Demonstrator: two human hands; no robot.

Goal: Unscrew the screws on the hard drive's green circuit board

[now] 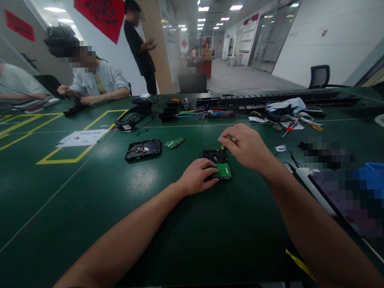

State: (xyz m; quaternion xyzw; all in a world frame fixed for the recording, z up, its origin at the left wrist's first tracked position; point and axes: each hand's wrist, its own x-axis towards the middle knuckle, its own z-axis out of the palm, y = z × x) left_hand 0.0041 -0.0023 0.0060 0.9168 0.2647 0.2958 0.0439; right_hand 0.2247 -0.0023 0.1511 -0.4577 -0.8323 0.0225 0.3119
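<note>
- Hard drive [208, 154] between the hands, its long axis seemingly running away from the person; black metal, its near part under a flat green board [225, 171];
- left hand [197, 176] — fingers spread, unclenched — touches that board from the left;
- right hand [245, 147] pinches a yellow-handled screwdriver [222, 147], steep above the drive; tip contact unclear;
- farther left, a second drive [144, 150], boxy; a loose circuit board [174, 143]; smooth green tabletop [169, 228].
</note>
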